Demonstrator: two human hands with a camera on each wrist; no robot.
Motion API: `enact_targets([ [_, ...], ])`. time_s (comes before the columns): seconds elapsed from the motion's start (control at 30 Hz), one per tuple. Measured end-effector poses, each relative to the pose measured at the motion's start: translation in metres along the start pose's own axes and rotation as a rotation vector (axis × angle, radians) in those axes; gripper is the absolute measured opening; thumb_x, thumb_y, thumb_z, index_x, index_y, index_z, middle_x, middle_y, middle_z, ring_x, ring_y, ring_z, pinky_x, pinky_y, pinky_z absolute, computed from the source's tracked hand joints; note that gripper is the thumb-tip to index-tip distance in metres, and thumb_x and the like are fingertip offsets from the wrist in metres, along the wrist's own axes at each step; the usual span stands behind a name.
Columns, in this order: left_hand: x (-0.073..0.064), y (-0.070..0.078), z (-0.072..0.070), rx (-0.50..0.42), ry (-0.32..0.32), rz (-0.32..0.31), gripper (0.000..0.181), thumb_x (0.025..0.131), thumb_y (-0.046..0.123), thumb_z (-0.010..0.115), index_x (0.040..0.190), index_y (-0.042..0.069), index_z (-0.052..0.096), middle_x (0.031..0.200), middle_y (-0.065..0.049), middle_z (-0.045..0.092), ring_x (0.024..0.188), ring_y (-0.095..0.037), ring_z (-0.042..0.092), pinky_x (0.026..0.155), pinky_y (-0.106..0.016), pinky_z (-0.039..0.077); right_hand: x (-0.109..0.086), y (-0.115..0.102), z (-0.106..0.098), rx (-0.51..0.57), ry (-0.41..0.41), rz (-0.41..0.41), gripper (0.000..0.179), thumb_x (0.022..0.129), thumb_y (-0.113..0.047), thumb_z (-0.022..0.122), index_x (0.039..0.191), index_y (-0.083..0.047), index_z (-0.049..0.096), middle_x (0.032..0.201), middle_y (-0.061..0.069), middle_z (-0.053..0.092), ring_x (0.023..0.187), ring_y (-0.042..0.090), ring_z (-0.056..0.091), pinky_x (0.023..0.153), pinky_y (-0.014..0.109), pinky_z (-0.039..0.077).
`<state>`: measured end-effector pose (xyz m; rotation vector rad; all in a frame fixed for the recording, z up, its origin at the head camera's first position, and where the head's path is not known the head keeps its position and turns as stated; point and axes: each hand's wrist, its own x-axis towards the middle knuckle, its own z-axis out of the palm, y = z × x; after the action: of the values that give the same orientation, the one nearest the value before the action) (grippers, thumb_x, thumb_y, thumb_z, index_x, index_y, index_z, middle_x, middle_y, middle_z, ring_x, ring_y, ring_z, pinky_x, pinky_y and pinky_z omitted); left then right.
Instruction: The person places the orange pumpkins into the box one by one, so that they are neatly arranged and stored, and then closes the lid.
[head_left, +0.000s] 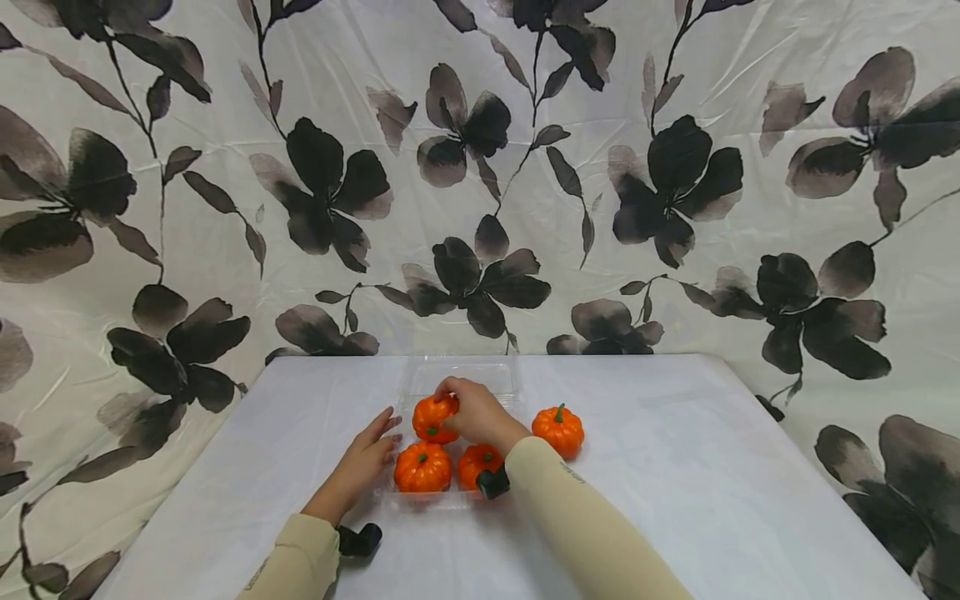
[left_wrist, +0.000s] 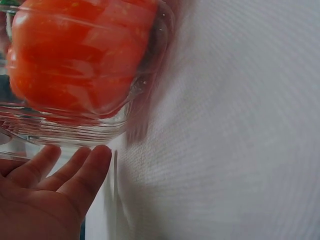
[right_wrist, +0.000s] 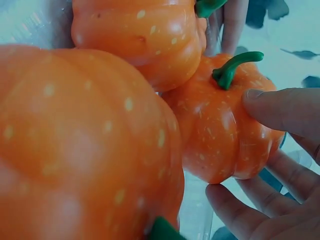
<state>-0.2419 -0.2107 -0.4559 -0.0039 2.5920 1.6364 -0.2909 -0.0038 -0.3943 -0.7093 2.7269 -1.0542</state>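
Got the left hand (head_left: 362, 467) first, fingers loosely spread right by the wall of a clear container (left_wrist: 85, 131), then a front-left pumpkin (head_left: 423, 468) sitting inside. Also got a rear pumpkin (head_left: 431, 417), tilted, pinched by the right hand (head_left: 480, 414) at the container's back-left, can't tell if touching bottom. Then a front-right pumpkin (head_left: 476, 462) inside and a loose pumpkin (head_left: 558, 433) on the white table (head_left: 712, 483).

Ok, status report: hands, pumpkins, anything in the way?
Right hand pinching the back pumpkin. Left hand beside the clear container, fingers extended. Two front pumpkins inside it; another pumpkin outside, right. Nothing visibly blocking.
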Motion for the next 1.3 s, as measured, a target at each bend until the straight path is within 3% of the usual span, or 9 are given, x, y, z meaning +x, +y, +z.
enact_targets([
  [0.77,0.000,-0.001,0.000,-0.019,0.000,0.012,0.062,0.099,0.013,0.040,0.156,0.010,0.016,0.156,-0.017,0.033,0.137,-0.038,0.042,0.107,-0.051,0.042,0.007,-0.004,0.006,-0.079,-0.044,0.005,0.034,0.084,-0.017,0.074,0.114,-0.025,0.060,0.117,0.000,0.066,0.100,0.017,0.057,0.095,0.035,0.053],
  [1.3,-0.002,0.001,0.000,-0.019,-0.008,-0.003,0.063,0.098,0.014,0.039,0.156,0.010,0.015,0.157,-0.017,0.031,0.138,-0.037,0.040,0.108,-0.051,0.040,0.007,-0.011,0.005,-0.167,-0.060,-0.020,0.033,0.085,-0.015,0.073,0.117,-0.020,0.066,0.122,0.003,0.065,0.113,0.022,0.059,0.102,0.037,0.050],
])
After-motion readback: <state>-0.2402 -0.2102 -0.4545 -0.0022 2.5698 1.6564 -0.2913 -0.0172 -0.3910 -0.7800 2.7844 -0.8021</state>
